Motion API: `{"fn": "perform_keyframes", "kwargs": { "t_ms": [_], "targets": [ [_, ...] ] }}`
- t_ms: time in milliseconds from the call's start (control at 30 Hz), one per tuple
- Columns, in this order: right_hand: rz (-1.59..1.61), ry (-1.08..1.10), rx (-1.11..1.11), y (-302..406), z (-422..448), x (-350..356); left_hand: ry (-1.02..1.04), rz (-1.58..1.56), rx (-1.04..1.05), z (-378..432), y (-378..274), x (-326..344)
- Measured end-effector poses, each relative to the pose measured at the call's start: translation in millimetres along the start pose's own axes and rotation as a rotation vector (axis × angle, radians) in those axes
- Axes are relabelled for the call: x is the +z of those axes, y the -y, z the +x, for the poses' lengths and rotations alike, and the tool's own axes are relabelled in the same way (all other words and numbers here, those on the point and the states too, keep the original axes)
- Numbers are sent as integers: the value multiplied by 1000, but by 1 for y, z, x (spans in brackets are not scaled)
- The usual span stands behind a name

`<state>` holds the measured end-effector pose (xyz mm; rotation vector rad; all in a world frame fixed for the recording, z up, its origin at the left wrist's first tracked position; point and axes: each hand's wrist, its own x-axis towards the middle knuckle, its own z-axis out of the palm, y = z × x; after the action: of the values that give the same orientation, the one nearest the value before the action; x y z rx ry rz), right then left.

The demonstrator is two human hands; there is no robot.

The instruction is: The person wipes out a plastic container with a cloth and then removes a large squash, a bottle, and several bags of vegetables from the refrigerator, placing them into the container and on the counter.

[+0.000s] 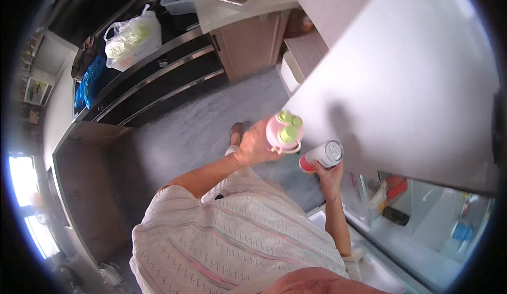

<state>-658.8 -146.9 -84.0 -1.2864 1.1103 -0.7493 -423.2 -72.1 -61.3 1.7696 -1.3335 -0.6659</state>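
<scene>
In front of my torso, my left hand (255, 141) is wrapped around a pink bottle (273, 133). Its top carries light green cap parts and a small cream loop. To the right and slightly lower, my right hand (329, 174) grips a white and red drink can (323, 155), tilted with its top towards the upper right. The can's pull tab looks unopened. Beside both hands stands a large white panel (400, 80), apparently a refrigerator door. An open refrigerator (420, 240) lies at the lower right, with a black can or bottle (395, 216) inside.
A blue item (462, 230) and a red package (396, 186) sit inside the refrigerator. Across the grey floor (186, 123), a plastic bag (134, 36) in a clear container rests on a black-fronted counter. A blue bag (90, 80) lies beside it. A wooden cabinet (249, 42) stands beyond.
</scene>
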Motion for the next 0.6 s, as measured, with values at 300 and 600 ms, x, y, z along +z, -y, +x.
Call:
{"fn": "perform_keyframes", "kwargs": {
  "t_ms": [300, 600],
  "targets": [
    [69, 332, -157, 92, 162, 168, -518, 47, 68, 108, 97, -185],
    [171, 475, -533, 272, 310, 318, -870, 61, -137, 176, 167, -267]
  ]
}}
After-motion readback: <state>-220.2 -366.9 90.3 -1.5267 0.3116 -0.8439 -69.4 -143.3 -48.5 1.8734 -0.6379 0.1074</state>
